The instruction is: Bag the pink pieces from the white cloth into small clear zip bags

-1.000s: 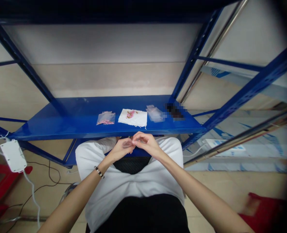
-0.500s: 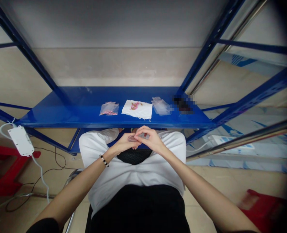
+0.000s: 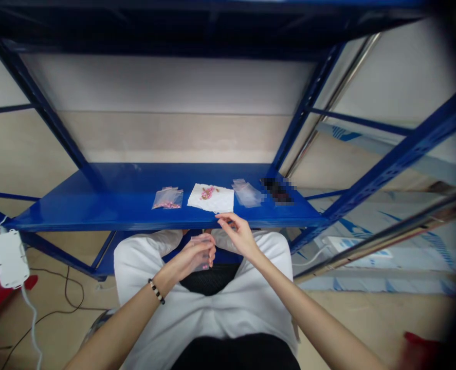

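Observation:
Over my lap, my left hand (image 3: 192, 255) is closed around a small clear plastic bag (image 3: 201, 239). A trace of pink shows low in this bag; the fingers cover much of it. My right hand (image 3: 238, 232) is at the shelf's front edge, fingers loosely bent and apart, with nothing visible in them. Just beyond its fingertips lies a white paper sheet (image 3: 224, 201) bearing a small heap of pink and brownish pieces (image 3: 207, 192). Left of the sheet are filled zip bags (image 3: 168, 199) with similar pink pieces. Flat, clear zip bags (image 3: 247, 193) lie to its right.
All of this lies on a blue metal shelf (image 3: 108, 205) between blue uprights. A dark, pixelated object (image 3: 277, 190) is at its right end. A white power strip (image 3: 8, 258) hangs at left with cables, and red stools stand on the floor either side.
My hands were together at the bag; now they are apart. The right has let go and moved forward to the shelf edge, while the left keeps the bag. The view has tilted up.

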A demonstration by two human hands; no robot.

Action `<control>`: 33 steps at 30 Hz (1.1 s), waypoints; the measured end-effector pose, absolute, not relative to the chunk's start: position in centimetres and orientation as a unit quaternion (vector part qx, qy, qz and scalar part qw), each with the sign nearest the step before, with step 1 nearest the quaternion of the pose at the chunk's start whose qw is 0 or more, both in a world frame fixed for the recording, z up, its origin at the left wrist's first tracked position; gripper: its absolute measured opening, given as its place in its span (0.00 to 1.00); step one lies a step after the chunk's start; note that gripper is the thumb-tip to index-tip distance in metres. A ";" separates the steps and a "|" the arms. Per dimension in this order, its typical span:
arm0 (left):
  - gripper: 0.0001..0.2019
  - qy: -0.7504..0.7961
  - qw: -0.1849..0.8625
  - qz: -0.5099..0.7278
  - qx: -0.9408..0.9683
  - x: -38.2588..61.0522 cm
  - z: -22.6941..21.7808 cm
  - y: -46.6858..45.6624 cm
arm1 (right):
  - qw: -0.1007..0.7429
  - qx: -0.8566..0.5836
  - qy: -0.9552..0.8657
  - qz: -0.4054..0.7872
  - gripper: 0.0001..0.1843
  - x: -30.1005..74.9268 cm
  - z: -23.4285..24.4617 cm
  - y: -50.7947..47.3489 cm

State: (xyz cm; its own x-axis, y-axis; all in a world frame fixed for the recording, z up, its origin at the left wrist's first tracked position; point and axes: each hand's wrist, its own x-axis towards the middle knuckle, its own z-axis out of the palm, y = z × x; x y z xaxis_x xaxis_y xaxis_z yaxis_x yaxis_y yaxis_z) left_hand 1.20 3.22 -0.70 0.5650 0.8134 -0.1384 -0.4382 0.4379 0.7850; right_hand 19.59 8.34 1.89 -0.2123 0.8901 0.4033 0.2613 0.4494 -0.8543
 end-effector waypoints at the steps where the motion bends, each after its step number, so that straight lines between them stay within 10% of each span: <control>1: 0.12 0.260 0.807 0.392 0.356 1.2 -0.7 3.3 | 0.491 -0.418 -0.702 0.303 0.13 19.9 2.0 9.7; 33: 0.11 0.206 0.785 0.450 0.371 0.9 1.1 3.0 | 0.255 -0.504 -0.823 0.058 0.06 18.9 3.8 26.7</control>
